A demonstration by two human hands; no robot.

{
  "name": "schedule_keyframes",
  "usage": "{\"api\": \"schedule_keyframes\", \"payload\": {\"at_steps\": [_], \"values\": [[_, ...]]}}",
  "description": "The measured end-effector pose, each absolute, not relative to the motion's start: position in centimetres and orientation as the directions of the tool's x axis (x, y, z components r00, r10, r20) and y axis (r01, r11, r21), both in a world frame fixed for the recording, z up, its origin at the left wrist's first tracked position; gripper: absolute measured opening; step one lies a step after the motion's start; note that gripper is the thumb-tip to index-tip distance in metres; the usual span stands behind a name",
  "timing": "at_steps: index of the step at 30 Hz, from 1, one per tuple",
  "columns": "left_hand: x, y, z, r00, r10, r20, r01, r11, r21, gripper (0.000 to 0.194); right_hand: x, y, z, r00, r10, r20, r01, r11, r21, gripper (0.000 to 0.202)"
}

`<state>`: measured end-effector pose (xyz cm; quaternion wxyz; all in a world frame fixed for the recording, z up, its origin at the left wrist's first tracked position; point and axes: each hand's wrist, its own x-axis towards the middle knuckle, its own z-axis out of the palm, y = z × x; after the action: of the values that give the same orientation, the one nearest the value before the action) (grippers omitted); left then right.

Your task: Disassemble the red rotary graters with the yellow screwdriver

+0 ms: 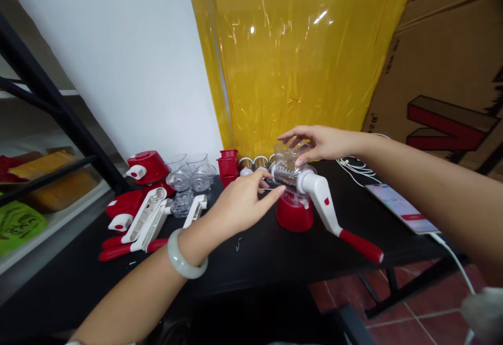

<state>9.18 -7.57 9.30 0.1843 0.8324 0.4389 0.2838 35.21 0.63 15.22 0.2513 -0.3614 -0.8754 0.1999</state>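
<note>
A hand-crank rotary grater (294, 214) stands upright on the black table, with a red base, clear hopper (285, 156), metal drum and white crank arm (324, 203) ending in a red handle. My right hand (314, 143) bends over the hopper from above, with its thumb on the near side and its fingers across the top. At the drum's left end is my left hand (245, 201), thumb and fingers apart, tips touching or close to the clear body. A thin pale line shows between them; I cannot tell what it is.
To the left lie red grater bases (145, 166), white crank arms (147, 219) and clear hoppers (198, 169). Red pushers (228, 164) and metal grating drums (260, 163) stand at the back. On the right are a phone (401, 207) with a cable and a large carton (440, 72).
</note>
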Motion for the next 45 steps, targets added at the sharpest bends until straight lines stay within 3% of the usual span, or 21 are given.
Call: {"api": "schedule_keyframes", "payload": {"at_steps": [4, 8, 10, 12, 14, 18, 21, 24, 27, 30, 35, 38, 42, 45], "values": [[10.2, -9.5, 8.9, 0.467, 0.844, 0.266, 0.595, -0.522, 0.612, 0.07, 33.6, -1.3, 15.4, -0.52, 0.773, 0.364, 0.708, 0.628, -0.322, 0.07], [11.5, -10.1, 8.7, 0.471, 0.835, 0.284, 0.668, -0.548, 0.503, 0.105, 31.6, -4.3, 14.8, -0.314, 0.822, 0.476, 0.889, 0.43, -0.158, 0.073], [12.0, -9.9, 8.3, 0.473, 0.818, 0.327, 0.68, -0.574, 0.456, 0.106, 31.0, -5.4, 14.4, -0.196, 0.827, 0.526, 0.936, 0.319, -0.152, 0.075], [12.3, -9.1, 7.7, 0.491, 0.784, 0.38, 0.644, -0.621, 0.447, 0.089, 31.3, -5.7, 14.0, -0.149, 0.819, 0.555, 0.923, 0.316, -0.219, 0.074], [12.0, -8.0, 7.0, 0.51, 0.754, 0.414, 0.601, -0.657, 0.456, 0.074, 32.5, -5.5, 13.1, -0.123, 0.808, 0.576, 0.847, 0.388, -0.363, 0.071], [10.2, -5.4, 5.9, 0.49, 0.772, 0.405, 0.571, -0.635, 0.52, 0.074, 35.7, -4.5, 8.6, 0.049, 0.803, 0.594, 0.596, 0.454, -0.662, 0.06], [8.6, -4.0, 5.7, 0.53, 0.75, 0.395, 0.522, -0.656, 0.546, 0.061, 36.5, -4.6, 4.1, 0.05, 0.884, 0.464, 0.199, 0.447, -0.872, 0.058], [7.9, -3.7, 5.3, 0.564, 0.719, 0.407, 0.469, -0.684, 0.559, 0.045, 35.4, -5.1, 1.6, -0.073, 0.913, 0.402, -0.011, 0.402, -0.915, 0.051], [8.4, -3.7, 4.4, 0.483, 0.729, 0.485, 0.478, -0.684, 0.551, 0.035, 33.9, -5.3, 1.6, -0.269, 0.9, 0.344, -0.056, 0.342, -0.938, 0.043], [8.6, -3.5, 3.7, 0.405, 0.742, 0.534, 0.519, -0.667, 0.534, 0.033, 33.4, -5.0, 2.1, -0.339, 0.887, 0.312, -0.072, 0.306, -0.949, 0.043], [7.8, -2.6, 4.0, 0.501, 0.747, 0.437, 0.502, -0.662, 0.556, 0.036, 33.7, -5.0, 1.5, -0.301, 0.9, 0.315, -0.08, 0.305, -0.949, 0.035], [8.1, -2.6, 3.5, 0.484, 0.744, 0.461, 0.453, -0.664, 0.595, 0.036, 33.3, -5.6, 1.3, -0.257, 0.909, 0.327, -0.078, 0.318, -0.945, 0.032], [8.7, -2.6, 2.3, 0.36, 0.766, 0.532, 0.397, -0.642, 0.656, 0.036, 33.1, -6.1, 1.0, -0.194, 0.924, 0.329, -0.042, 0.328, -0.944, 0.032], [6.8, -2.1, 3.6, 0.138, 0.801, 0.583, 0.375, -0.587, 0.718, 0.048, 34.4, -5.9, 0.3, -0.092, 0.935, 0.343, -0.018, 0.343, -0.939, 0.034]]}}
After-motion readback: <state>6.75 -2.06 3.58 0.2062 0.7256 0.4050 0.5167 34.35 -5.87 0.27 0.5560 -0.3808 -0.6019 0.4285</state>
